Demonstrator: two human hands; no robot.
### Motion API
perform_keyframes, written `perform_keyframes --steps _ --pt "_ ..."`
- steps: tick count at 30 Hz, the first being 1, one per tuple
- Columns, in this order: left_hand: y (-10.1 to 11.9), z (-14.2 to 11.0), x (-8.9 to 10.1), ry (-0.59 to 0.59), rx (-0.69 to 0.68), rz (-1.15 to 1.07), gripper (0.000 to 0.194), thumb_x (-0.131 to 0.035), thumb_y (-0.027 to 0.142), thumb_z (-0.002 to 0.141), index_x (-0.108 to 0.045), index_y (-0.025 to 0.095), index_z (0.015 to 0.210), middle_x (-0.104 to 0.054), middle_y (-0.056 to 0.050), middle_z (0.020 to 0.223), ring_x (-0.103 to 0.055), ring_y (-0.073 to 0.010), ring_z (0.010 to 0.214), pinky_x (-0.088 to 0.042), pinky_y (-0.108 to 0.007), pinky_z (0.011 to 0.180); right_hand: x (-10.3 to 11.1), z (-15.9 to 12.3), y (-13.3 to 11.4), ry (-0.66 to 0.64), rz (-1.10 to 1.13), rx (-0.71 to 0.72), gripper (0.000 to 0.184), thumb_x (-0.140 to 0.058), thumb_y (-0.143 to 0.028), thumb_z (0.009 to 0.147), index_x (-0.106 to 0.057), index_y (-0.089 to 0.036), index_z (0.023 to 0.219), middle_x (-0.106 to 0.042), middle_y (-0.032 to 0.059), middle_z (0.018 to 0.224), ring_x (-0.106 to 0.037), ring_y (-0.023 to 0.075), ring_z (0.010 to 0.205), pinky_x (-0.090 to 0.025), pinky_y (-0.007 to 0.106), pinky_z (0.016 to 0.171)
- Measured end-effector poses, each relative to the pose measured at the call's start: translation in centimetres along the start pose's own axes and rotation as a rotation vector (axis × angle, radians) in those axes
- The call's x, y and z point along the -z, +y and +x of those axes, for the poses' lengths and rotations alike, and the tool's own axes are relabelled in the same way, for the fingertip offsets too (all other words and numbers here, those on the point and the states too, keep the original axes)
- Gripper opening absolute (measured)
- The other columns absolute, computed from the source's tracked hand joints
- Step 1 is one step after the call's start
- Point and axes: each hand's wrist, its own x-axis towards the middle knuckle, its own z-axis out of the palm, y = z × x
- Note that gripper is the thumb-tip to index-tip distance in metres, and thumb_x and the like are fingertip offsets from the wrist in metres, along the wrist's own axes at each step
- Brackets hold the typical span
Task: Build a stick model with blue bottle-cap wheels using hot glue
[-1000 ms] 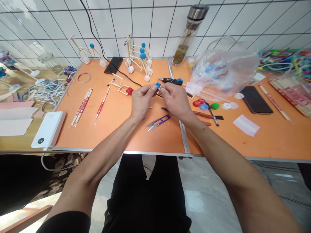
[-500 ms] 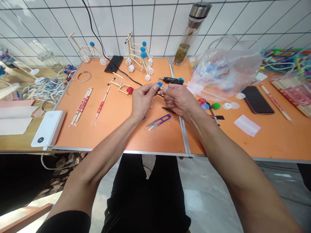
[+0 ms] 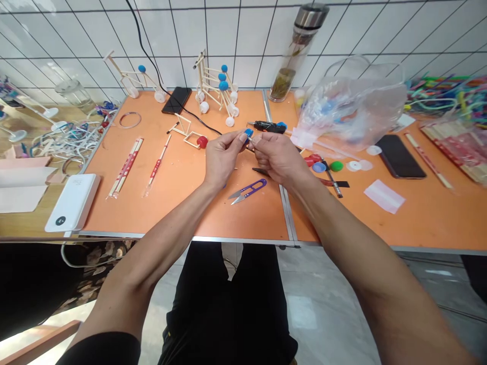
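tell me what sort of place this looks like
Probably a small craft work area, at home or in a workshop; I can't tell which. Signs of it: stick models with blue balls, purple snips, and wrapped sticks laid out on an orange table.

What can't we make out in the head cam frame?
All in the head view:
Blue piece: lower part hidden by the left hand.
Right hand: anything in its pinch is too small to identify.
Pliers: mostly hidden by the right hand.
Bag: contents blurred by crumpled plastic.
Power bank: display too small to read.
Colored strands: cut off by the right edge.
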Motion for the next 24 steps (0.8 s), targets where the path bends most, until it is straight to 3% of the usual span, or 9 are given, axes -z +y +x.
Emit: perform_keyframes --steps 4,6,8,12,14,17,19,21,24 --pt "-0.5 0.1 0.2 -0.021 -0.034 0.03 0.033 -0.096 0.056 0.089 -0.093 0.024 0.096 -0.089 -0.004 0.097 -0.081 -0.0192 0.093 -0.068 -0.034 0.093 -0.7 -0.8 -0.3 0.189 -0.532 0.202 0.024 -0.058 -0.041 0.107 -0.061 -0.026 0.088 -0.065 0.006 0.079 -0.062 0.0264 0.081 -0.043 0.037 0.074" --pt "-0.6 0.1 0.2 -0.018 -0.05 0.039 0.036 -0.095 0.06 0.088 -0.093 0.024 0.096 -0.089 -0.004 0.097 -0.08 -0.0181 0.09 -0.068 -0.032 0.09 -0.9 -0.8 -0.3 0.207 -0.59 0.216 0.023 -0.057 -0.039 0.107 -0.061 -0.025 0.089 -0.067 0.0068 0.081 -0.064 0.028 0.085 -0.044 0.038 0.076" --pt "-0.5 0.0 0.1 -0.012 -0.064 0.051 0.039 -0.095 0.062 0.088 -0.093 0.025 0.097 -0.089 -0.004 0.096 -0.081 -0.0182 0.09 -0.068 -0.032 0.089 -0.6 -0.5 -0.2 0.169 -0.401 0.182 0.028 -0.059 -0.045 0.107 -0.062 -0.026 0.087 -0.061 0.0037 0.074 -0.059 0.0243 0.076 -0.043 0.035 0.07" --pt "-0.1 -0.1 0.1 -0.011 -0.095 0.074 0.038 -0.094 0.063 0.089 -0.093 0.026 0.098 -0.089 -0.003 0.096 -0.082 -0.0193 0.092 -0.069 -0.032 0.092 0.1 0.2 0.2 -0.037 0.048 0.006 0.033 -0.062 -0.054 0.105 -0.06 -0.028 0.085 -0.034 -0.0065 0.061 -0.03 0.0166 0.055 -0.031 0.031 0.055" --pt "-0.1 -0.1 0.1 -0.02 -0.092 0.082 0.036 -0.094 0.061 0.09 -0.093 0.026 0.099 -0.09 -0.003 0.098 -0.082 -0.0196 0.093 -0.069 -0.033 0.092 0.0 0.0 0.2 0.025 -0.091 0.069 0.031 -0.06 -0.051 0.106 -0.06 -0.027 0.086 -0.041 -0.0038 0.064 -0.038 0.0177 0.059 -0.034 0.032 0.059" --pt "-0.4 0.0 0.1 -0.009 -0.068 0.068 0.031 -0.095 0.055 0.091 -0.094 0.025 0.099 -0.09 -0.004 0.097 -0.082 -0.02 0.091 -0.068 -0.033 0.091 -0.5 -0.6 0.1 0.19 -0.524 0.233 0.025 -0.058 -0.042 0.108 -0.06 -0.025 0.089 -0.06 0.0042 0.077 -0.056 0.0232 0.075 -0.04 0.035 0.07" --pt "-0.7 0.0 0.1 0.006 -0.056 0.059 0.029 -0.095 0.053 0.092 -0.094 0.024 0.099 -0.089 -0.005 0.097 -0.082 -0.0206 0.091 -0.068 -0.035 0.092 -0.7 -0.8 0.1 0.219 -0.64 0.262 0.023 -0.056 -0.039 0.108 -0.059 -0.025 0.09 -0.061 0.0054 0.079 -0.057 0.0245 0.077 -0.039 0.036 0.072" --pt "-0.9 0.1 0.2 0.001 -0.074 0.065 0.03 -0.093 0.053 0.094 -0.094 0.024 0.102 -0.09 -0.006 0.1 -0.083 -0.0215 0.095 -0.067 -0.036 0.094 -0.6 -0.5 0.3 0.182 -0.486 0.227 0.027 -0.056 -0.043 0.108 -0.059 -0.025 0.088 -0.056 0.0031 0.073 -0.052 0.0218 0.07 -0.037 0.035 0.068" --pt "-1.2 0.1 0.2 -0.039 -0.15 0.066 0.031 -0.09 0.054 0.096 -0.093 0.025 0.107 -0.09 -0.005 0.105 -0.084 -0.0225 0.103 -0.067 -0.038 0.101 -0.1 0.2 0.7 0.005 0.017 0.056 0.04 -0.065 -0.062 0.105 -0.059 -0.026 0.086 -0.039 -0.0047 0.063 -0.032 0.0156 0.056 -0.027 0.032 0.056"
